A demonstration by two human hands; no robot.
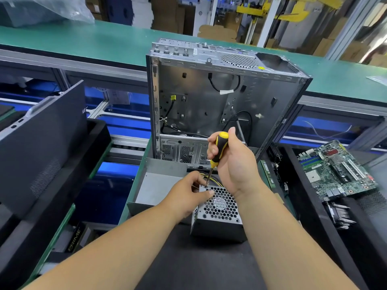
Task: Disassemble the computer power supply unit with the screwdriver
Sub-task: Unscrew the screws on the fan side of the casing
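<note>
The small grey metal power supply unit with a honeycomb fan grille point(219, 208) sits on the dark work mat close in front of the person, just before the emptied grey steel computer case point(209, 97) that stands open behind it. The right hand point(232, 162) is wrapped firmly around the black-and-yellow-handled screwdriver point(216, 152), held nearly upright with its tip planted at the far left corner of the grille, where a screw appears to sit. The left hand point(188, 193) steadies that same corner, its thumb and fingertips pressing on the casing right beside the tip. The main risk, as I judge it, is the tip camming out of the screw head under downward pressure and jabbing the nearby left fingers or chewing up the screw. The unit could also skid on the mat if the steadying hand eases off, and a freed screw may drop through the grille.
</note>
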